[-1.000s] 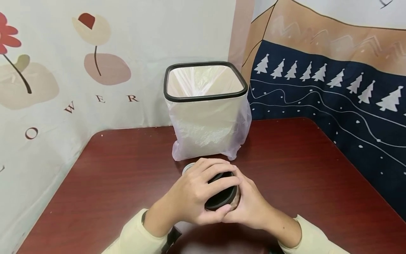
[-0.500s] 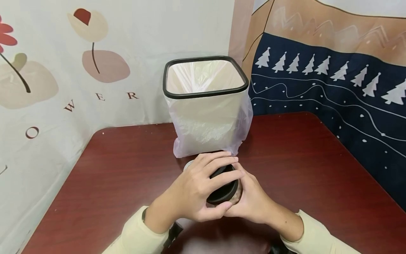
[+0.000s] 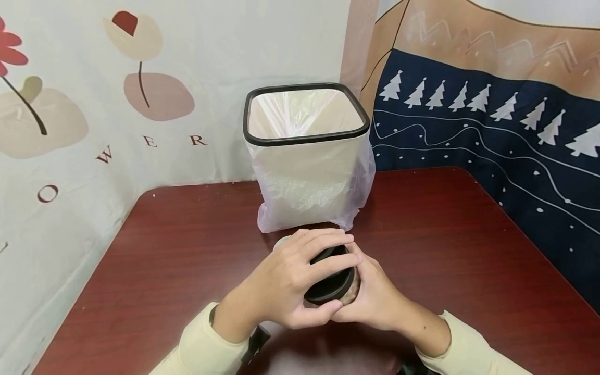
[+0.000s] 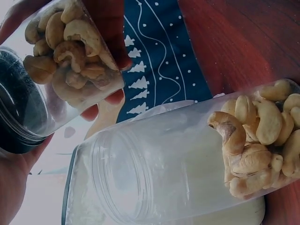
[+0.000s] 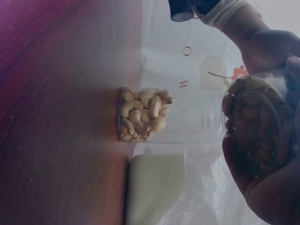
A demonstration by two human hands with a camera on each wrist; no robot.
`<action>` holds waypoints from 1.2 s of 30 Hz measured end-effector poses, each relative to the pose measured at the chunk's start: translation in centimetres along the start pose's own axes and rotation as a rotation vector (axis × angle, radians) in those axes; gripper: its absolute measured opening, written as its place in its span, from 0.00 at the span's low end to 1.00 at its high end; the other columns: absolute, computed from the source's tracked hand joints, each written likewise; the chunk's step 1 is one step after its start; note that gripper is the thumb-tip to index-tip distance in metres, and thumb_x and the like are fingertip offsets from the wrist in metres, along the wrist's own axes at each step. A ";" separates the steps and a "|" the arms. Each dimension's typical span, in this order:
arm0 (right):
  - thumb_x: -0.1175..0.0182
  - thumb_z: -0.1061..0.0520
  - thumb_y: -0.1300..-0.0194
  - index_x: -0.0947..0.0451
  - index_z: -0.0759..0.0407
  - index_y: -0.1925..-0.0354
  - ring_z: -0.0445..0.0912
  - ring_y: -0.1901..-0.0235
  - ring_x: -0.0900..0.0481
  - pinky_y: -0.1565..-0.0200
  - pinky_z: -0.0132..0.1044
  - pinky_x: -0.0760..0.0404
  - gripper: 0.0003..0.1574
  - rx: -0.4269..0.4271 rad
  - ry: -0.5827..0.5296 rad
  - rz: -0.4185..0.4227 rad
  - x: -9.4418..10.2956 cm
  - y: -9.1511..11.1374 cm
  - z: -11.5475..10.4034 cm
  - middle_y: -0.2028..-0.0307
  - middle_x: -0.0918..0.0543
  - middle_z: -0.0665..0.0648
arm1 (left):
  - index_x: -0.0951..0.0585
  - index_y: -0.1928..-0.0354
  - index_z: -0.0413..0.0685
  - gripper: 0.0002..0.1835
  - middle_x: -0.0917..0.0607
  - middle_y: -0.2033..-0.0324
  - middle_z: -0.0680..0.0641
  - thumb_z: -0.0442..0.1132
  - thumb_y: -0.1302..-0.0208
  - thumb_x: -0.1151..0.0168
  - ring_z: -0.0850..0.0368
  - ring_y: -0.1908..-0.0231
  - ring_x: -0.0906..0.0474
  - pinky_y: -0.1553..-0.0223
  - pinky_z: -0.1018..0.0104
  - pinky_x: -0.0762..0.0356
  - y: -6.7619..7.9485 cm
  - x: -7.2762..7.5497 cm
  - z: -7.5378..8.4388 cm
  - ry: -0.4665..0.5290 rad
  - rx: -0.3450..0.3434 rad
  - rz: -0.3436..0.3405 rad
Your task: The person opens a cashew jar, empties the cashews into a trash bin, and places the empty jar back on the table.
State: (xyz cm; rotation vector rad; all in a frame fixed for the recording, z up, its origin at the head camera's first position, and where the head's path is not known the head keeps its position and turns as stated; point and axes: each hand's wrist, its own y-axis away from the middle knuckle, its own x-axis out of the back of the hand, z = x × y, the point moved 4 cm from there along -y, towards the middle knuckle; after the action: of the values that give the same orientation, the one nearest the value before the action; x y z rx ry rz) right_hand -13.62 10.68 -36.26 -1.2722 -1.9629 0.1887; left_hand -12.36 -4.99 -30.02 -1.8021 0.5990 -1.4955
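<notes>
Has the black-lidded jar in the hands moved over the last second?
No, not noticeably. In the head view the framing shifts slightly, but against the bin behind it, the black-lidded jar keeps about the same place.

Head view, clock read from centre. Surface point(image 3: 178, 245): reddish-brown, wood-grained, far corners rounded, spanning 8 through 6 to 4 o'clock. Pale wall covering point(image 3: 262, 47): creased, 9 to 12 o'clock. Tulip print point(image 3: 140, 47) and red flower print point(image 3: 11, 54) at 10; dark letters point(image 3: 104, 154) at 9. Pinkish strip point(image 3: 360, 41) at 1. Navy panel point(image 3: 469, 125), white trees point(image 3: 506, 108), 2 to 3 o'clock; tan mountain band point(image 3: 492, 39) above. Lighting fairly even.
</notes>
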 end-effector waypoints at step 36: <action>0.21 0.57 0.64 0.41 0.50 0.28 0.42 0.45 0.20 0.43 0.32 0.22 0.66 -0.021 -0.004 -0.007 0.2 -0.2 0.2 0.39 0.22 0.50 | 0.21 0.40 0.47 0.34 0.21 0.42 0.42 0.49 0.52 0.28 0.47 0.40 0.23 0.38 0.57 0.25 0.0 -0.1 -0.4 0.006 0.049 -0.044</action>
State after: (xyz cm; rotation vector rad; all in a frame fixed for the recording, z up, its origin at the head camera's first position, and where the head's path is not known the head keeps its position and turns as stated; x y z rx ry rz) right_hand -13.94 10.79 -36.25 -1.2788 -1.9773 0.1671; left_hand -12.77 -5.02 -30.06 -1.7845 0.5239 -1.5320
